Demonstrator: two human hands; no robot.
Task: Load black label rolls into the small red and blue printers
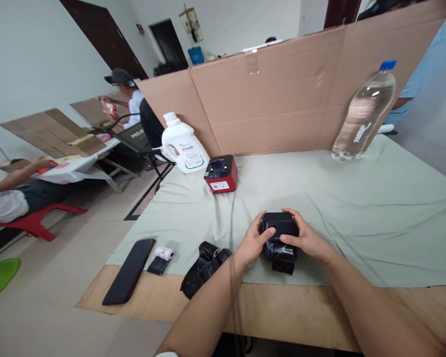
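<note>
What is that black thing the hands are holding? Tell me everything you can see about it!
The small black device looks like matte plastic, boxy with rounded corners on top and a shinier, wrinkled-looking part below. It sits on the green cloth near the table's front edge. The left hand and right hand grip its two sides, thumbs on top.

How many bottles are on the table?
2: a white jug-style bottle at the far left by the cardboard wall, and a clear water bottle at the far right.
</note>
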